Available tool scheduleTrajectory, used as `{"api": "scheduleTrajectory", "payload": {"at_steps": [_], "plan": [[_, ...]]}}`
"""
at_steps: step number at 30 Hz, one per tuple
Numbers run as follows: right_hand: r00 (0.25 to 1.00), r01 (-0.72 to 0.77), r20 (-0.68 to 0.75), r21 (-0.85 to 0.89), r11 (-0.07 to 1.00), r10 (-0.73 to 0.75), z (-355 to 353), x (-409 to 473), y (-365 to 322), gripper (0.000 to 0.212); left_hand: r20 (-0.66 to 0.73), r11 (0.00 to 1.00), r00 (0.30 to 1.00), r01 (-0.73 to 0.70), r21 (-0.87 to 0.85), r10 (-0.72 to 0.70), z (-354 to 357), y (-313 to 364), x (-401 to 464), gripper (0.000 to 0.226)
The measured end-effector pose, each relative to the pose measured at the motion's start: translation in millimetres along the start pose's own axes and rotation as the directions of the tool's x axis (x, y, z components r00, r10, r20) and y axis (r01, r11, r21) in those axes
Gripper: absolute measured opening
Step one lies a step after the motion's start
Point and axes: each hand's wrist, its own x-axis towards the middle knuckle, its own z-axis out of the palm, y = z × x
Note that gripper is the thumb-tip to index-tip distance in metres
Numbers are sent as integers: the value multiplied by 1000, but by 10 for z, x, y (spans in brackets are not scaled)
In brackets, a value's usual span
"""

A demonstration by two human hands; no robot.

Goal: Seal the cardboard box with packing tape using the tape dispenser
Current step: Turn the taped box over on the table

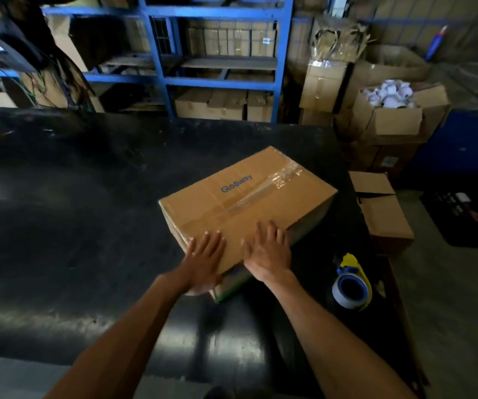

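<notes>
A brown cardboard box (240, 197) with blue lettering lies on the black table (73, 226), turned at an angle. A strip of clear packing tape (278, 182) runs along its top seam and shines at the far end. My left hand (203, 260) lies flat on the box's near corner, fingers spread and wrapping over the edge. My right hand (269, 251) presses flat on the box top beside it, holding nothing. The yellow and blue tape dispenser (351, 280) with its roll stands on the table to the right of my right hand, untouched.
Blue metal shelving (217, 79) with cartons stands behind the table. To the right, beyond the table edge, are stacked cardboard boxes (381, 208), one open box of white items (387, 93), and a black crate (465, 217) on the floor.
</notes>
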Motion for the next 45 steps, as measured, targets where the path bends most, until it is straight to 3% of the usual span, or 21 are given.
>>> {"api": "scheduleTrajectory", "payload": {"at_steps": [3, 9, 12, 17, 24, 29, 45], "plan": [[991, 123, -55, 23, 992, -122, -187, 30, 41, 62, 52, 998, 997, 59, 19, -60, -180, -417, 4, 91], [972, -45, 232, 10, 999, 42, -246, 294, 654, 88, 65, 984, 982, 179, 17, -180, -326, -737, 141, 100], [990, -60, 130, -2, 998, 60, -126, 252, 675, 77, 27, 985, 985, 173, -12, -172, -305, -814, 242, 91], [992, -72, -119, -175, 982, 52, -111, 130, 458, 57, 32, 979, 978, 204, 30, -205, -403, -910, 363, 93], [989, -100, 107, -36, 994, 103, -122, 217, 555, 74, 7, 984, 985, 170, -51, -170, -318, -606, 555, 93], [977, -103, 185, -36, 994, 108, -109, 254, 550, 72, -28, 982, 983, 182, -40, -183, -269, -624, 567, 89], [983, -124, 136, -1, 992, 123, -130, 260, 523, 77, -32, 984, 986, 159, -78, -162, -239, -654, 564, 89]]}}
